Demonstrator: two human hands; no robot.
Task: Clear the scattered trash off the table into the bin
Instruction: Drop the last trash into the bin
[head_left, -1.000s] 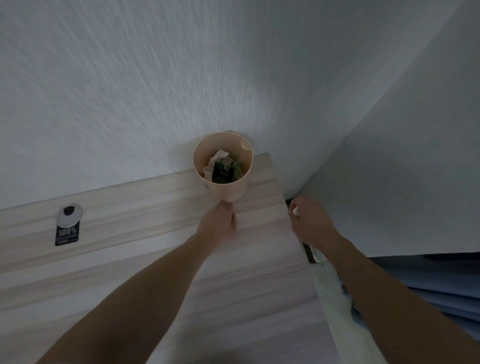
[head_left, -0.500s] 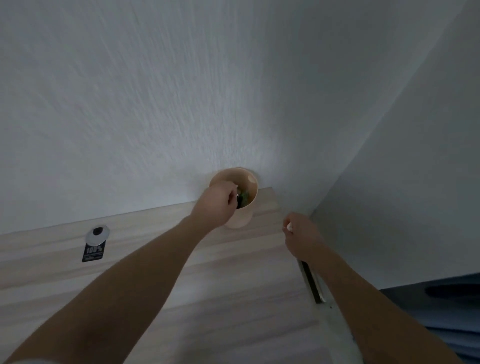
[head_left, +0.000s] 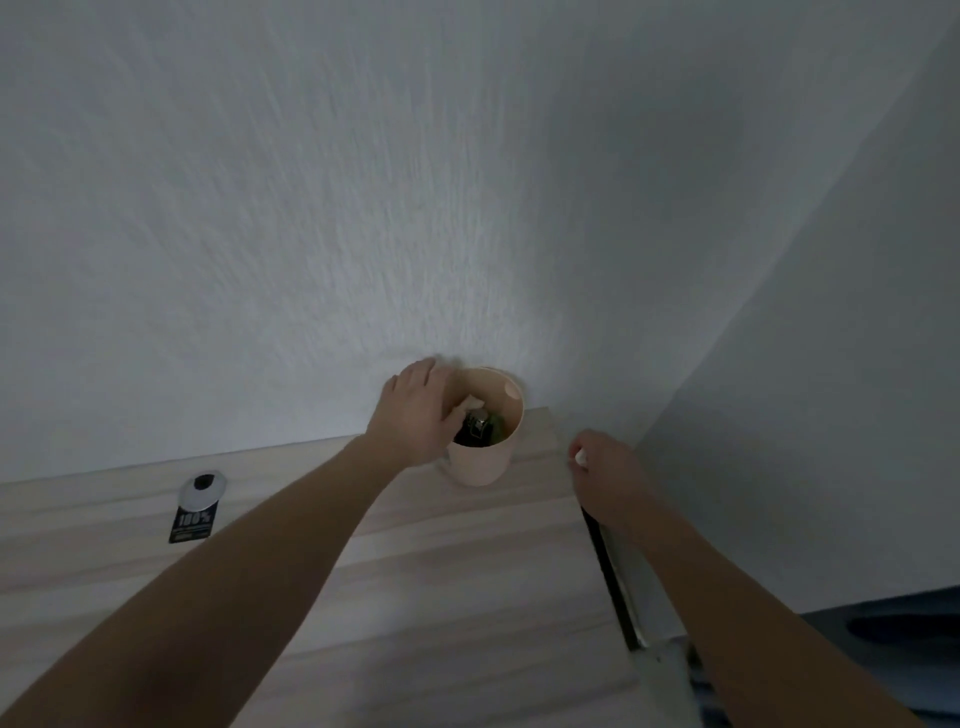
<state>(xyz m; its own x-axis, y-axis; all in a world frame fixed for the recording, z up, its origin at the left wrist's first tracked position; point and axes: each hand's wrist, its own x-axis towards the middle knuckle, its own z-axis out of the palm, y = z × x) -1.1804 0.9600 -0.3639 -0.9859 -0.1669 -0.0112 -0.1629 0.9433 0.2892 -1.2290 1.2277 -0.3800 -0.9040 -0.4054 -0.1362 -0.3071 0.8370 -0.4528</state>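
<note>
Head view: the left hand (head_left: 415, 415) hung curled at the near rim half a second ago. Now it lies with fingers stretched loosely across the left side of the mouth of the bin (head_left: 483, 465), holding nothing that I can see. The right hand (head_left: 608, 470) has barely shifted. It hovers over the right edge of the table (head_left: 415, 597), fingers curled, pinching a small white scrap (head_left: 579, 457).

A white textured wall (head_left: 363, 208) fills most of the room above and meets a second wall at the corner on the right. Below it runs the pale wood table. The peach bin stands upright at its far right corner, against the wall, with white, black and green trash (head_left: 480, 431) inside. Blue fabric (head_left: 883, 639) lies beyond the table's edge, lower right. To the left, well apart from the bin, a round silver disc (head_left: 203, 491) touches a black tag (head_left: 191, 526) marked 100%.
</note>
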